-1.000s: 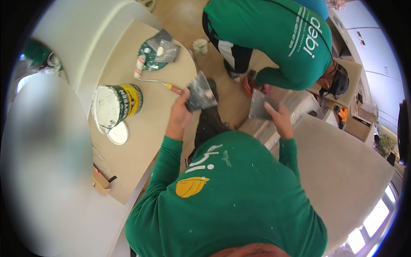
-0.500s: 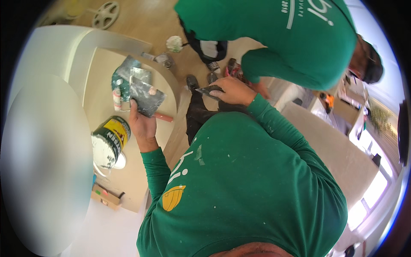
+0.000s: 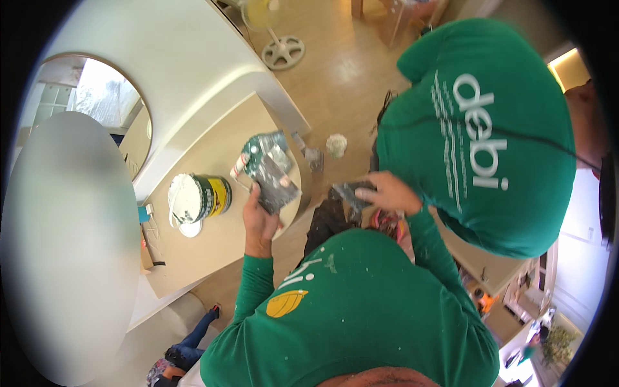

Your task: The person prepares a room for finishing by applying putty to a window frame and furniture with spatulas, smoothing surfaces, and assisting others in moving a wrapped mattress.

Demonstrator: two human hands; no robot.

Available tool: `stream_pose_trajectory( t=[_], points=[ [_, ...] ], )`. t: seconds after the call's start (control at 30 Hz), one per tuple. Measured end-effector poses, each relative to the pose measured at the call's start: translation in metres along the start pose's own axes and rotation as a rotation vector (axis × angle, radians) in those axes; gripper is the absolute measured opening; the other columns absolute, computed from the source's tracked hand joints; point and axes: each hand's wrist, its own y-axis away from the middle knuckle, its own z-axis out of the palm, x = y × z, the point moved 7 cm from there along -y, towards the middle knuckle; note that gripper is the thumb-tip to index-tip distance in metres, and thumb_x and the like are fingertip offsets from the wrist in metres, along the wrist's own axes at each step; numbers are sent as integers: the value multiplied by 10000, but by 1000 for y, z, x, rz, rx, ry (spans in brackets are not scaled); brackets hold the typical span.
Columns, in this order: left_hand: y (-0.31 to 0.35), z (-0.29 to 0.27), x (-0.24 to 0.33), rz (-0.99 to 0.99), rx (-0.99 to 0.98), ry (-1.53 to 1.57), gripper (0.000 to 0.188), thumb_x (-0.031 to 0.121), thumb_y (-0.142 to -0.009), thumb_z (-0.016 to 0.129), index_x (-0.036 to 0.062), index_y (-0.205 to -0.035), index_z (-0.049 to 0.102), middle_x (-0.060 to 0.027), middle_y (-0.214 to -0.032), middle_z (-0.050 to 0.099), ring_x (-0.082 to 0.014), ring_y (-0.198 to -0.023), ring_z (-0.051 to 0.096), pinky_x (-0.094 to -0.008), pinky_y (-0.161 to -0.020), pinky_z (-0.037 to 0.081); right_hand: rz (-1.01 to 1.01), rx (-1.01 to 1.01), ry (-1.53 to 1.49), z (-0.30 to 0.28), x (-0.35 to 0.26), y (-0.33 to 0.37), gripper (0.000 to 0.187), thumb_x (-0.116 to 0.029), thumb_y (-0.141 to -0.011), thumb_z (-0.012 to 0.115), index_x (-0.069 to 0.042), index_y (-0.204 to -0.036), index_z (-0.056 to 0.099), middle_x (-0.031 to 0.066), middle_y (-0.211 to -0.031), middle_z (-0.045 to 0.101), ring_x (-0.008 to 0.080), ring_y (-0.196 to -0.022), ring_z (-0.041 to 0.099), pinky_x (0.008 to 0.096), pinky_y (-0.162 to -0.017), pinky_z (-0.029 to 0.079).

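My left hand (image 3: 258, 226) is closed on the edge of a dark grey, flat putty spreader (image 3: 277, 185), smeared with pale filler. It is held over the rounded end of a beige countertop (image 3: 193, 261). Across from it, my right hand (image 3: 394, 195) grips a second dark, flat-bladed spreader (image 3: 350, 191), its blade pointing toward the left one; the two are apart. Just beyond the left spreader lie a dark green tray-like thing (image 3: 258, 145) and a white tube with red marks (image 3: 239, 165). Left of my left hand stands a dark bucket (image 3: 216, 196) of white paste.
A co-worker in a green shirt (image 3: 477, 142) bends close by my right arm. Beyond the counter's end are a small can (image 3: 314, 158), a whitish clump (image 3: 336, 146) on the floor and a fan base (image 3: 283, 53). Another person's jeans (image 3: 193, 338) show at lower left.
The view has turned, so the counter and bucket appear farther right. My right spreader now shows more of its flat face. The co-worker appears lower and closer to my right arm.
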Motion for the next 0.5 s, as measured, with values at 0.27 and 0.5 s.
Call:
stream_pose_trajectory(
  t=[0.27, 0.5],
  points=[
    [-70, 26, -24, -43, 36, 116, 381, 197, -1012, 585, 65, -1366, 538, -87, -1303, 637, -244, -1175, 629, -428, -1065, 478, 152, -93, 77, -10, -14, -16, 395, -277, -900, 661, 2, -1178, 683, 249, -880, 694, 410, -824, 670, 464, -768, 520],
    [-150, 25, 4, 74, 13, 139, 339, 189, -1004, 591, 25, -1301, 582, -96, -1258, 659, -250, -1144, 638, -426, -1042, 486, 182, -44, 135, -66, 7, -61, 400, -267, -910, 635, -12, -1217, 659, 250, -957, 701, 416, -894, 684, 475, -793, 533]
  ],
)
